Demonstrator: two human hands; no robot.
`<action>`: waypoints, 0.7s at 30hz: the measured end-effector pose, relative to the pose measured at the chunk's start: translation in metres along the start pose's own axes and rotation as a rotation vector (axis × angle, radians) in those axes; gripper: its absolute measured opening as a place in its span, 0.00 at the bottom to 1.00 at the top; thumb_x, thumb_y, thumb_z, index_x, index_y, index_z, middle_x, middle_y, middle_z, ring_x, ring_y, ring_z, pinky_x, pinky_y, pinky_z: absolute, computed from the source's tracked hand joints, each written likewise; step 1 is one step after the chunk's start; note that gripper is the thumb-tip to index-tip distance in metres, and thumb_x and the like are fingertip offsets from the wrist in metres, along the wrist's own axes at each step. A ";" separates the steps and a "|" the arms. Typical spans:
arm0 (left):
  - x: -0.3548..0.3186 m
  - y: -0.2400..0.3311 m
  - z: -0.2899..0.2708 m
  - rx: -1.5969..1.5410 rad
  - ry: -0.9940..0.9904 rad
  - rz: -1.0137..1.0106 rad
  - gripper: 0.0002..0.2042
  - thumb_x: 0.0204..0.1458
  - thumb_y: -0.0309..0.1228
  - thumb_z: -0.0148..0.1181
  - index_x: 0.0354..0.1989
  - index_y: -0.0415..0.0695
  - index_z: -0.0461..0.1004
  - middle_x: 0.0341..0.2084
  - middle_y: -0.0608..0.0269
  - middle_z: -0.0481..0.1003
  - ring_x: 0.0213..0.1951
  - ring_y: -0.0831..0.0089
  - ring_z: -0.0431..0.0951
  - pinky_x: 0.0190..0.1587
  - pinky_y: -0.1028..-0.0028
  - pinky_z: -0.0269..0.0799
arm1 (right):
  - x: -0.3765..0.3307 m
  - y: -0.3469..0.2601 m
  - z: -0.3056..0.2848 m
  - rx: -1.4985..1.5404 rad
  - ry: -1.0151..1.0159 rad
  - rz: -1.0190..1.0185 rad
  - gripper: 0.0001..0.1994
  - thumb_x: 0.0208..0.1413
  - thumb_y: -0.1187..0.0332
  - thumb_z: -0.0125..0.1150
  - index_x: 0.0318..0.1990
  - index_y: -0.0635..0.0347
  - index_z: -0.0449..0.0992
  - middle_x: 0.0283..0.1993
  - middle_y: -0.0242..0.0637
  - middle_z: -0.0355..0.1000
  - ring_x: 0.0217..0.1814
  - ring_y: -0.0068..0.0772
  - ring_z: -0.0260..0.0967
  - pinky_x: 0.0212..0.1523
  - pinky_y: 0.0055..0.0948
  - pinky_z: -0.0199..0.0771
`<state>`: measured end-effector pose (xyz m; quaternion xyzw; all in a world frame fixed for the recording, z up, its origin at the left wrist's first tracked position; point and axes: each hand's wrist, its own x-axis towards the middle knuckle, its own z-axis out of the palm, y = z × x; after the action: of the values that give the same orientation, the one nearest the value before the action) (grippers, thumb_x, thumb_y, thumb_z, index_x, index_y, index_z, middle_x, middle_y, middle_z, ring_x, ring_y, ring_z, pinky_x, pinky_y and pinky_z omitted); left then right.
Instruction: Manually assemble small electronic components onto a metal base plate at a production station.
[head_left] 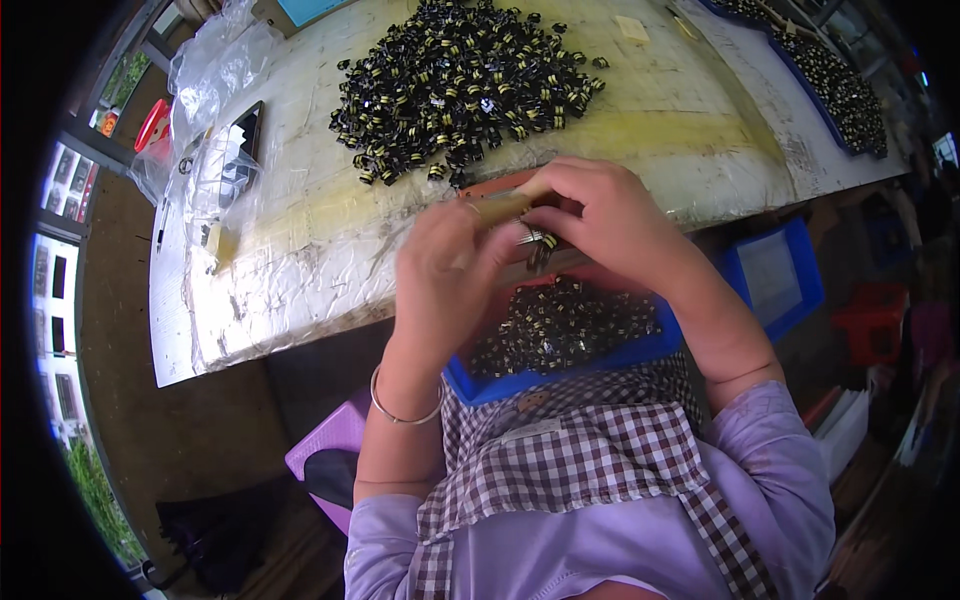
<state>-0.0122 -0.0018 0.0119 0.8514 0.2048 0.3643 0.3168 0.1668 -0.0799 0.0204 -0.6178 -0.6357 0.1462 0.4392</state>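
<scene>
My left hand and my right hand meet at the table's near edge, fingers bent and pinched together. Between them is a small black part with a yellow band, partly covered by the fingers and blurred. Just below, a blue tray rests on my lap, holding many loose black and yellow parts. Beyond my hands, a large heap of similar black parts with yellow bands spreads over the table. An orange-brown strip lies at the table edge, partly behind my fingers.
The table has a wrinkled, yellowed plastic cover. Clear plastic bags and a dark phone-like slab lie at left. A long blue tray of parts sits far right. Below are another blue tray and a purple stool.
</scene>
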 end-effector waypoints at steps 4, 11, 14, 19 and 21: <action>0.010 -0.019 0.001 0.245 0.297 -0.082 0.09 0.48 0.29 0.66 0.37 0.44 0.79 0.25 0.60 0.73 0.30 0.62 0.74 0.34 0.66 0.70 | 0.003 -0.004 -0.001 -0.140 -0.078 -0.045 0.08 0.49 0.74 0.66 0.38 0.60 0.79 0.32 0.38 0.74 0.31 0.35 0.71 0.33 0.29 0.71; 0.008 -0.026 0.008 0.377 0.243 -0.165 0.05 0.49 0.26 0.63 0.35 0.43 0.77 0.27 0.59 0.73 0.32 0.59 0.74 0.35 0.64 0.70 | 0.000 -0.004 0.002 -0.174 -0.040 -0.050 0.06 0.50 0.72 0.65 0.37 0.60 0.79 0.33 0.37 0.74 0.33 0.36 0.72 0.35 0.30 0.71; 0.008 -0.025 0.009 0.305 0.246 -0.133 0.08 0.50 0.24 0.60 0.39 0.44 0.78 0.28 0.59 0.73 0.33 0.58 0.74 0.36 0.64 0.70 | 0.001 0.001 0.003 -0.134 -0.046 -0.059 0.07 0.50 0.72 0.65 0.37 0.59 0.80 0.33 0.36 0.73 0.33 0.36 0.71 0.35 0.30 0.71; 0.007 -0.027 0.007 0.255 0.257 -0.049 0.14 0.52 0.22 0.58 0.47 0.45 0.78 0.29 0.57 0.73 0.35 0.57 0.74 0.38 0.64 0.70 | 0.004 0.003 -0.001 -0.153 -0.075 -0.068 0.07 0.50 0.72 0.65 0.37 0.59 0.80 0.33 0.35 0.73 0.33 0.35 0.71 0.35 0.29 0.71; 0.007 -0.026 0.006 0.230 0.233 -0.061 0.11 0.51 0.23 0.59 0.43 0.42 0.77 0.29 0.55 0.73 0.34 0.56 0.73 0.38 0.62 0.70 | 0.006 0.001 -0.002 -0.179 -0.100 -0.074 0.07 0.50 0.72 0.65 0.37 0.59 0.80 0.33 0.35 0.74 0.33 0.35 0.71 0.35 0.29 0.71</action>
<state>-0.0068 0.0184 -0.0056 0.8275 0.3062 0.4250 0.2023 0.1696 -0.0745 0.0229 -0.6226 -0.6896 0.1031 0.3553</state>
